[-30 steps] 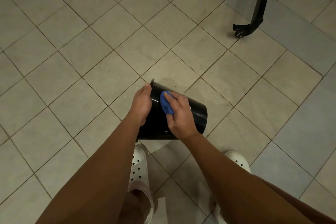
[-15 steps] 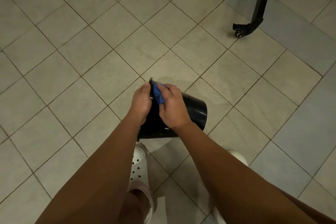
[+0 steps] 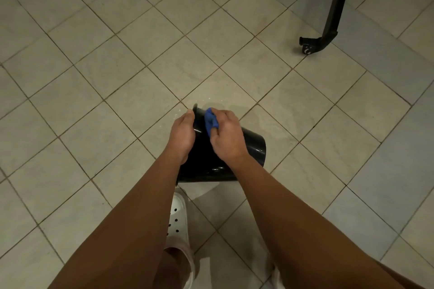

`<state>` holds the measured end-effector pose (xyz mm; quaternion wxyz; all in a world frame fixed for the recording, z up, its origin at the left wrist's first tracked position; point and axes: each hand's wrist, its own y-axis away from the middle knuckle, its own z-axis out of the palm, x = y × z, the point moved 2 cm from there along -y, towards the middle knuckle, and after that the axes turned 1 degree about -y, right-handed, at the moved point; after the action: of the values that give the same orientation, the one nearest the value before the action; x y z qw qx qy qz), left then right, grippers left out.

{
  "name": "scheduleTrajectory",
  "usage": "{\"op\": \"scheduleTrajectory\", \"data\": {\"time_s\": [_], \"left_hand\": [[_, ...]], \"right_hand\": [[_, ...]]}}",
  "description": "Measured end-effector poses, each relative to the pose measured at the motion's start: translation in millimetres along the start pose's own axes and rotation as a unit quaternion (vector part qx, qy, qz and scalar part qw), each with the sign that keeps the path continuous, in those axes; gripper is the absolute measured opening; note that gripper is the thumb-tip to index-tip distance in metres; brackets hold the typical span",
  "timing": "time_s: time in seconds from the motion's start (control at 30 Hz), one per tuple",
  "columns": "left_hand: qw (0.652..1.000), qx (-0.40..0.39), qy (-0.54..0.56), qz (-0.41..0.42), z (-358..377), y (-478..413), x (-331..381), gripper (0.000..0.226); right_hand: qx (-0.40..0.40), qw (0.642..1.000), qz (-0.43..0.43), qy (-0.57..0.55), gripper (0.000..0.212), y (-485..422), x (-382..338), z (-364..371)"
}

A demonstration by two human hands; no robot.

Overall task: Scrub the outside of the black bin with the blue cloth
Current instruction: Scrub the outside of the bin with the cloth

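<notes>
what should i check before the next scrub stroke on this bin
1. Bin steadied: left hand grips the black bin at its rim. Ok.
2. Cloth secured: right hand pinches the bunched blue cloth. Ok.
3. Cloth on the outside: it presses on the outer wall just beside the rim. Ok.
4. Rest of the wall clean: glossy toward the base, dirt not readable. Cannot tell.
5. Footing: floor tiles beyond the bin show a sheen, maybe wet. Cannot tell.
6. Clearance: black caster leg stands well apart. Ok.
</notes>
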<state>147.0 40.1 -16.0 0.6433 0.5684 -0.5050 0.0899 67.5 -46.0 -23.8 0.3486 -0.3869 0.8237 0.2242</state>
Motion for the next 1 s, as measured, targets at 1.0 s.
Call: {"op": "scheduleTrajectory", "data": {"time_s": [1.0], "left_hand": [[0.994,-0.007,-0.083,0.076,11.7,9.0,31.8,0.042]], "right_hand": [[0.082,0.989,0.124,-0.008,0.036,-2.6,1.1,-34.5]]}}
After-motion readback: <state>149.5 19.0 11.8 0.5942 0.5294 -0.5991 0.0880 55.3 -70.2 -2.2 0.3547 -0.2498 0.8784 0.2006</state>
